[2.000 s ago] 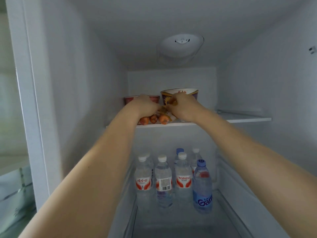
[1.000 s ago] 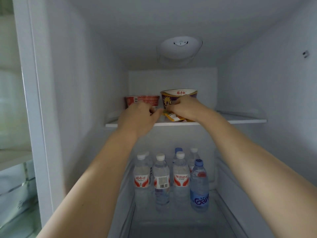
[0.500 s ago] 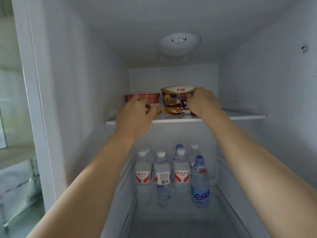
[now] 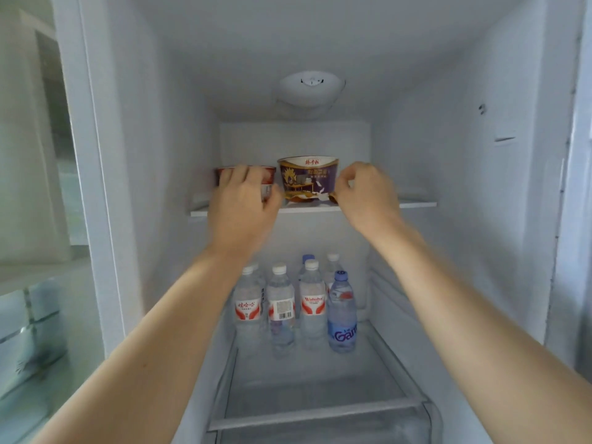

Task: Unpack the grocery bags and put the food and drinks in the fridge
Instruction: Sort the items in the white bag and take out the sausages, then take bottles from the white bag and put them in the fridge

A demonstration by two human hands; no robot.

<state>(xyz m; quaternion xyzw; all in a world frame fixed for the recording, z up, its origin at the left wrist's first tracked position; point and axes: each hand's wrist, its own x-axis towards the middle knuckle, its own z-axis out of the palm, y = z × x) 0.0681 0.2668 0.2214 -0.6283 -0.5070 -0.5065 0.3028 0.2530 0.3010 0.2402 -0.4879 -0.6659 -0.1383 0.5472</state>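
Reaching onto the upper shelf (image 4: 416,205) at frame centre, the left hand (image 4: 243,206) curls around the red bowl (image 4: 267,179), likely nudging it aside for room. The right hand (image 4: 368,197) pinches something small beside the purple bowl (image 4: 307,179); what it is, I cannot tell.

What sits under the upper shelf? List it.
Under the shelf stand water bottles, one of them blue. The forearms cover part of the space, so anything there is hidden.

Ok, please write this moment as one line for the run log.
left hand: on red bowl | right hand: fingers curled beside purple bowl | bottles: lower shelf
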